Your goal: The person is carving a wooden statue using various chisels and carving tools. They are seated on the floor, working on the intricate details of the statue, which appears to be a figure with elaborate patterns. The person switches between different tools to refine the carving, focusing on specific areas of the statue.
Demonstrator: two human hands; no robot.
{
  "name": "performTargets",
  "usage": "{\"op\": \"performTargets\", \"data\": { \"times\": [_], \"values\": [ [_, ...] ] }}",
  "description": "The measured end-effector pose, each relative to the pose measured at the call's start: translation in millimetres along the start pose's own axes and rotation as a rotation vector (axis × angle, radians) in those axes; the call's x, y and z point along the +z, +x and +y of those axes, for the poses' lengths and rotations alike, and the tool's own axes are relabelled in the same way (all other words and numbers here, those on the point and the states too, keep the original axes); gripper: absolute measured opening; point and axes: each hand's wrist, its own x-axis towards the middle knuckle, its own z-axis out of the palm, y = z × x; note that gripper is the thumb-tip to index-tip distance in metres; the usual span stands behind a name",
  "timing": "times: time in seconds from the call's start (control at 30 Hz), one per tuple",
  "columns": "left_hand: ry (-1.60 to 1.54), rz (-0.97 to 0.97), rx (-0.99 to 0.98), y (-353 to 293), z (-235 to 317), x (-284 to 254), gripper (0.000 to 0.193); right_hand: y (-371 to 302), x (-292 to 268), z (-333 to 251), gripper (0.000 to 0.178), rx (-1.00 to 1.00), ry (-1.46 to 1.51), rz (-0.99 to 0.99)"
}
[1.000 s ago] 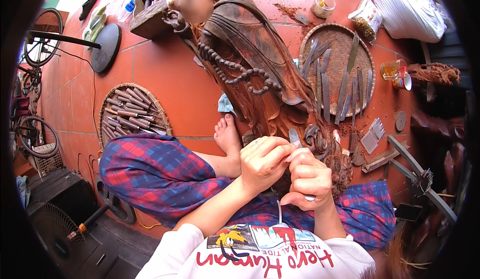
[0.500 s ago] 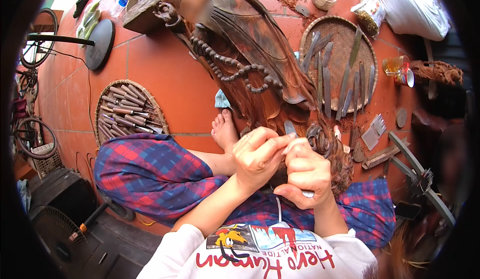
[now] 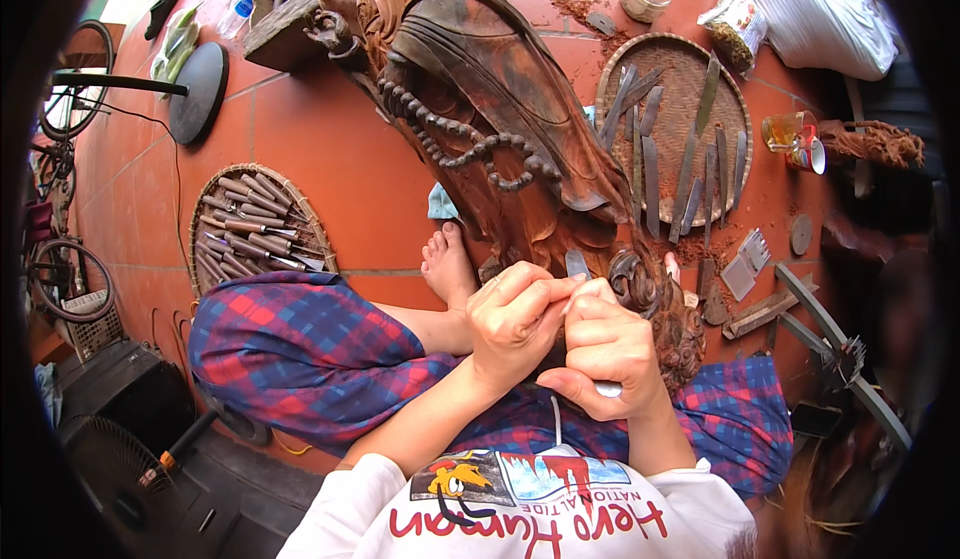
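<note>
A large brown carved wooden statue (image 3: 480, 54) lies slantwise before me, its robe and bead string facing up. My right hand (image 3: 612, 344) is closed round a flat grey metal file (image 3: 576, 263). One end of the file shows beyond my fingertips against the carving, and the other pokes out below my palm. Right beside it, my left hand (image 3: 512, 324) is pinched at the file near its far end, fingertips touching those of my right hand. Both hands are over the lower part of the statue, next to carved curls (image 3: 632, 279). The exact contact with the wood is hidden.
Several flat files lie on a round woven tray (image 3: 610, 89) at the far right. At left, another woven tray (image 3: 328, 234) holds wooden-handled carving tools. A glass of amber drink (image 3: 783, 131), a wire brush (image 3: 742, 274) and a metal stand (image 3: 845, 359) are on the right.
Both hands keep their grip on the file and have shifted very slightly, the right one a little to the left. The statue and the trays stay where they were.
</note>
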Motion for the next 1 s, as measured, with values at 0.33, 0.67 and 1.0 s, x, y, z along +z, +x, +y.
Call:
{"op": "performTargets", "data": {
  "times": [0.33, 0.67, 1.0],
  "values": [
    [-0.038, 0.061, -0.026, 4.8, -3.0, -0.8, 0.017, 14.8, 1.3, -3.3, 0.035, -0.030, -0.097, -0.034],
    [-0.002, 0.102, 0.020, 17.4, -4.8, -5.7, 0.014, 20.9, -0.4, 0.5, 0.033, -0.030, -0.136, -0.097],
    [-0.069, 0.077, -0.027, 2.7, -7.2, -1.0, 0.014, 12.8, 6.6, 2.2, 0.036, -0.051, -0.134, -0.060]
  ]
}}
